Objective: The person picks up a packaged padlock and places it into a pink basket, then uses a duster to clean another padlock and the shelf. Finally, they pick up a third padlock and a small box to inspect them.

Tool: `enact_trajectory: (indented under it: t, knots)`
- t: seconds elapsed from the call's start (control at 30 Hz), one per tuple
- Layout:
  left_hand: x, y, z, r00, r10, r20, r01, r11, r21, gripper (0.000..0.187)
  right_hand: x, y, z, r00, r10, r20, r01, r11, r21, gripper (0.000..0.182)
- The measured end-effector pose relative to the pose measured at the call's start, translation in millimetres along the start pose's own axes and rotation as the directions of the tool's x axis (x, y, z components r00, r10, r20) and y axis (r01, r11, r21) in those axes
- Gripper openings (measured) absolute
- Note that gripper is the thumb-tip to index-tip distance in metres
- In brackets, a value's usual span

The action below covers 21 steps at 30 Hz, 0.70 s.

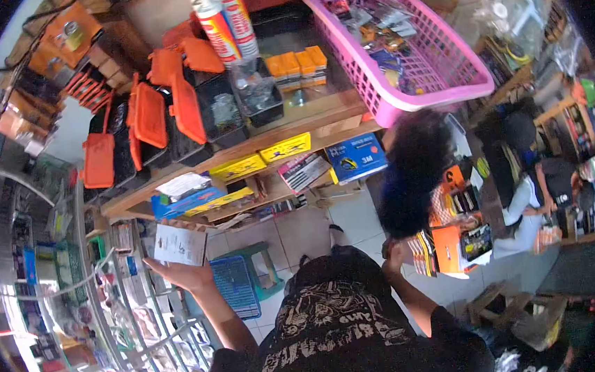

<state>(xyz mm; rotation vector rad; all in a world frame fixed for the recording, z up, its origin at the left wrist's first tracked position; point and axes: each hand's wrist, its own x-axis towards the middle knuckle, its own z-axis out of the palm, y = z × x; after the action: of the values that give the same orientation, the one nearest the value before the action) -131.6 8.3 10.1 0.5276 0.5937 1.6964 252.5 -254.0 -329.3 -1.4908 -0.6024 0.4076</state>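
My left hand (187,274) is palm up at the left, holding a white cardboard box (180,245) with small print on its top. In my right hand (391,254), closed at my right side, is a feather duster (415,177) with dark, fluffy bristles, smeared by motion. Its head is raised beside the shelf, below the pink plastic basket (437,99). The duster's handle is mostly hidden in my fingers. Near the duster stand orange and black packs (449,245).
On the wooden shelf (239,151) are black bins with orange lids (146,114), sealant tubes (215,26) and small orange boxes (296,67). A blue 3M box (357,159) sits underneath. A green stool (270,268) stands on the floor. Another person (556,183) is at the right.
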Motion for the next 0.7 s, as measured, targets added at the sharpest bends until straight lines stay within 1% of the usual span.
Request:
enact_trajectory:
  t: [0.03, 0.07, 0.1, 0.13, 0.17, 0.2, 0.23, 0.3, 0.33, 0.4, 0.43, 0.5, 0.53, 0.6, 0.63, 0.7]
  knots:
    - [-0.7, -2.9, 2.2, 0.974, 0.018, -0.225, -0.006, 0.998, 0.056, 0.076, 5.3, -27.2, 14.8, 0.992, 0.091, -0.085, -0.073, 0.979, 0.191, 0.031]
    - [0.9, -8.6, -10.6, 0.969, 0.033, -0.244, -0.003, 0.992, 0.123, 0.078, 14.5, -64.4, 35.3, 0.977, 0.153, -0.146, -0.095, 0.934, 0.345, 0.031]
    - [-0.9, -12.7, -18.9, 0.969, 0.035, -0.245, -0.004, 0.992, 0.128, 0.078, 23.1, -95.5, 52.7, 0.961, 0.198, -0.194, -0.094, 0.891, 0.445, 0.032]
    - [-2.3, -15.6, -25.2, 0.981, -0.020, -0.191, 0.044, 0.992, 0.118, 0.078, 32.3, -106.3, 56.5, 0.944, 0.243, -0.225, -0.138, 0.906, 0.399, 0.035]
    - [-2.9, -17.3, -27.0, 0.988, -0.078, -0.134, 0.092, 0.990, 0.108, 0.078, 42.3, -100.6, 58.6, 0.943, 0.245, -0.224, -0.140, 0.905, 0.402, 0.035]
    - [-1.3, -21.3, -19.2, 0.974, -0.035, -0.223, 0.058, 0.993, 0.100, 0.079, 55.7, -86.3, 53.8, 0.910, 0.301, -0.284, -0.161, 0.889, 0.428, 0.035]
    - [-1.5, -22.0, -18.9, 0.974, -0.036, -0.224, 0.060, 0.993, 0.101, 0.079, 68.8, -69.8, 48.2, 0.871, 0.355, -0.341, -0.176, 0.872, 0.457, 0.035]
    - [-1.3, -21.3, -19.1, 0.992, -0.063, -0.112, 0.077, 0.988, 0.134, 0.080, 103.4, -42.8, 37.5, 0.781, 0.434, -0.450, -0.206, 0.858, 0.470, 0.034]
    - [-1.5, -21.0, -19.3, 0.992, -0.058, -0.113, 0.073, 0.988, 0.138, 0.080, 120.0, -33.1, 31.4, 0.738, 0.463, -0.490, -0.229, 0.856, 0.464, 0.034]
    - [-0.9, -21.5, -18.8, 0.997, -0.078, 0.009, 0.077, 0.992, 0.101, 0.080, 145.6, -20.7, 20.8, 0.674, 0.510, -0.534, -0.277, 0.845, 0.457, 0.034]
    - [-0.7, -21.6, -17.8, 0.997, -0.072, 0.012, 0.070, 0.992, 0.103, 0.080, 156.3, -15.4, 15.0, 0.645, 0.534, -0.546, -0.305, 0.836, 0.457, 0.034]
    - [-2.1, -24.0, -15.3, 0.994, -0.090, -0.057, 0.097, 0.986, 0.136, 0.079, 173.6, -6.1, 6.4, 0.606, 0.579, -0.545, -0.359, 0.811, 0.463, 0.035]
    - [-3.6, -24.9, -13.1, 0.995, -0.086, -0.058, 0.093, 0.986, 0.136, 0.079, 179.9, -1.4, 2.6, 0.593, 0.603, -0.534, -0.387, 0.795, 0.467, 0.035]
    - [-7.0, -25.7, -8.2, 0.985, -0.097, -0.145, 0.112, 0.989, 0.101, 0.078, 189.0, 7.1, -1.4, 0.573, 0.649, -0.500, -0.438, 0.759, 0.482, 0.037]
    - [-9.1, -26.8, -9.2, 0.986, -0.079, -0.147, 0.094, 0.991, 0.098, 0.078, 190.1, 10.6, -3.3, 0.574, 0.667, -0.475, -0.456, 0.742, 0.491, 0.038]
    - [-14.1, -26.8, -14.1, 0.971, -0.092, -0.219, 0.115, 0.989, 0.093, 0.077, 190.0, 11.7, -2.5, 0.601, 0.684, -0.414, -0.473, 0.722, 0.506, 0.039]
